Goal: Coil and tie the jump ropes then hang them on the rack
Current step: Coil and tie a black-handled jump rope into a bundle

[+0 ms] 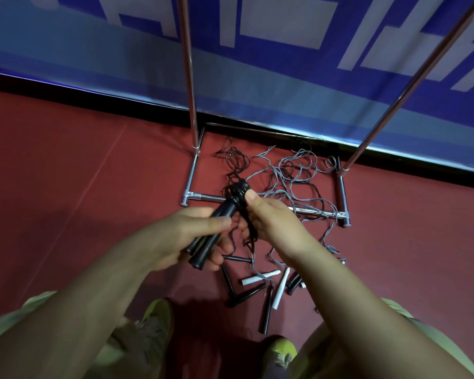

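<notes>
My left hand (192,236) grips the two black handles (211,236) of a black jump rope side by side. Its black cord (237,191) is wound around the handles' upper ends. My right hand (268,220) pinches that cord, thumb at the wrapped part, with loose cord hanging between the hands. Below lie several loose ropes in a tangle (290,176) of grey and black cord on the red floor. Their black handles (246,294) and white handles (260,277) lie near my feet. The metal rack (190,77) stands behind.
The rack's chrome base frame (342,195) sits on the red floor, with two uprights rising, the right one (411,86) slanting in view. A blue banner wall (257,77) is right behind it. My yellow-green shoes (159,315) are at the bottom.
</notes>
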The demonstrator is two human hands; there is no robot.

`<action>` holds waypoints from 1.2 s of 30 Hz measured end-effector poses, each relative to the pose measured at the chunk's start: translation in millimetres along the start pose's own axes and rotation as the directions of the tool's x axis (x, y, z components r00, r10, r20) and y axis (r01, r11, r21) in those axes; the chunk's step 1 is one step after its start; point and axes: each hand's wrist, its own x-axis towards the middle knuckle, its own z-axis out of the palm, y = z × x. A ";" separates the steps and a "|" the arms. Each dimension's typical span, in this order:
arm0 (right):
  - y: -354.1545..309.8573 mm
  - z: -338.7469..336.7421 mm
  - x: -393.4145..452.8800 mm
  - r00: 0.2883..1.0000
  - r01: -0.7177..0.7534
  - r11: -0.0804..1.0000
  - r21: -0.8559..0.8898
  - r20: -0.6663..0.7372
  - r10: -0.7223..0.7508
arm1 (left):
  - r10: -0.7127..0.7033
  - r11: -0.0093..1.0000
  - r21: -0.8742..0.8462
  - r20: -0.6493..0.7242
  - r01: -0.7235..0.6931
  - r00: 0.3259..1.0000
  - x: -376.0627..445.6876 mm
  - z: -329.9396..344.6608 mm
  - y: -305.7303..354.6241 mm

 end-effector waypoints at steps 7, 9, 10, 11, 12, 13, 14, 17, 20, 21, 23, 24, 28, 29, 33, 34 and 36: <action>-4.7 -3.3 -3.0 0.977 0.170 0.975 0.144 0.106 -0.186 | 0.055 0.873 -0.413 0.611 0.259 0.790 6.6 -15.9 -6.7; -7.5 -1.9 -4.3 0.975 0.181 0.981 0.072 0.117 -0.188 | -0.030 0.906 -0.345 0.524 0.244 0.851 4.1 -12.7 -2.6; -8.8 -1.5 -4.3 0.977 0.176 0.984 0.020 0.115 -0.177 | -0.067 0.932 -0.296 0.428 0.211 0.901 0.3 -8.1 0.4; -9.9 -2.0 -5.0 0.980 0.169 0.985 -0.027 0.114 -0.165 | -0.093 0.958 -0.233 0.303 0.168 0.948 -2.9 -3.6 2.4; -9.9 -3.2 -5.5 0.982 0.167 0.984 -0.069 0.105 -0.159 | -0.092 0.978 -0.169 0.181 0.123 0.979 -4.6 0.5 3.8; -10.6 -4.5 -7.0 0.983 0.166 0.980 -0.106 0.093 -0.156 | -0.058 0.992 -0.105 0.083 0.067 0.995 -5.6 3.7 4.6; -10.7 -5.5 -7.8 0.985 0.163 0.977 -0.135 0.084 -0.152 | -0.009 1.000 -0.024 0.004 0.009 1.000 -5.1 5.8 4.2; -10.1 -5.4 -9.7 0.992 0.123 0.969 -0.215 0.059 -0.113 | 0.139 0.950 0.302 -0.172 -0.082 0.975 1.1 6.2 -0.7; -6.8 -1.6 -9.0 0.999 0.050 0.962 -0.268 -0.004 -0.053 | 0.259 0.834 0.543 -0.227 -0.099 0.939 8.3 3.8 -8.0; -5.9 -0.4 -8.9 0.999 0.024 0.960 -0.279 -0.023 -0.031 | 0.300 0.781 0.617 -0.232 -0.099 0.925 9.2 3.9 -8.5; -1.6 1.1 -7.3 0.998 -0.030 0.958 -0.286 -0.068 0.011 | 0.357 0.702 0.708 -0.262 -0.073 0.897 8.1 4.7 -7.0; 0.3 2.1 -7.0 0.996 -0.056 0.954 -0.294 -0.085 0.032 | 0.364 0.694 0.718 -0.284 -0.054 0.887 6.7 4.4 -6.0; 1.3 8.8 -7.4 0.978 -0.206 0.978 -0.031 0.033 0.207 | 0.376 0.600 0.800 -0.313 0.029 0.872 3.6 2.6 -6.7; -0.7 9.8 -8.2 0.964 -0.255 0.966 0.032 0.083 0.252 | 0.388 0.539 0.840 -0.306 0.055 0.869 3.9 2.6 -8.5; -0.5 9.7 -6.6 0.947 -0.306 0.950 0.058 0.118 0.297 | 0.461 0.305 0.947 -0.237 0.098 0.855 6.9 6.6 -16.5; 0.0 9.7 -5.8 0.954 -0.291 0.955 0.066 0.092 0.284 | 0.487 0.277 0.957 -0.216 0.085 0.846 7.2 7.7 -17.6; 1.3 10.4 -5.3 0.970 -0.243 0.967 0.073 0.041 0.240 | 0.523 0.290 0.956 -0.205 0.053 0.827 8.9 7.8 -18.6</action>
